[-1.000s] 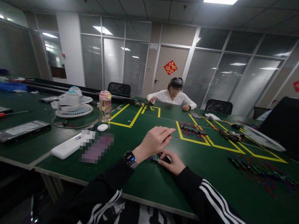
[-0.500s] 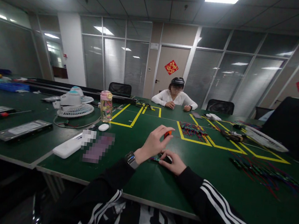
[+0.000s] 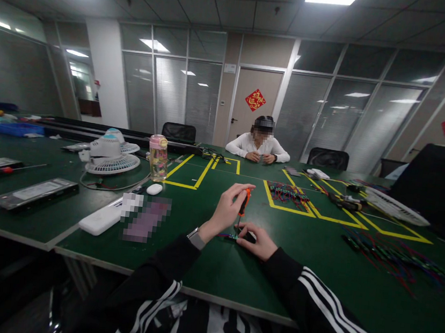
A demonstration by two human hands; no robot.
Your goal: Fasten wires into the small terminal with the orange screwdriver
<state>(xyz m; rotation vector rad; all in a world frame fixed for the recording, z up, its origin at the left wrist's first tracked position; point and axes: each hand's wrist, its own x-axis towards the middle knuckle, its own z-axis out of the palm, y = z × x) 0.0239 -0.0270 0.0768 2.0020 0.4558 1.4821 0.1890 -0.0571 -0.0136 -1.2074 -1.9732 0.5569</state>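
Observation:
My left hand (image 3: 227, 209) is closed round a small orange-handled screwdriver (image 3: 244, 202), held upright with its tip pointing down at a small dark part (image 3: 234, 237) on the green table (image 3: 202, 264). My right hand (image 3: 256, 241) lies on the table with its fingers pressed on that part, holding it in place. A few coloured wires stick out from the part to the left. Both sleeves are black with white stripes, and a watch shows on my left wrist.
A white power bank (image 3: 100, 220) and a blurred item lie to the left, past them a bottle (image 3: 157, 157), a white mouse (image 3: 154, 189) and fan parts (image 3: 112, 159). Coloured wires (image 3: 393, 258) spread at right. Another person (image 3: 259, 145) sits across the table.
My left hand turned and lifted, and the orange screwdriver came into view, now upright over the part. My right hand stayed on the part. The person opposite brought both hands together.

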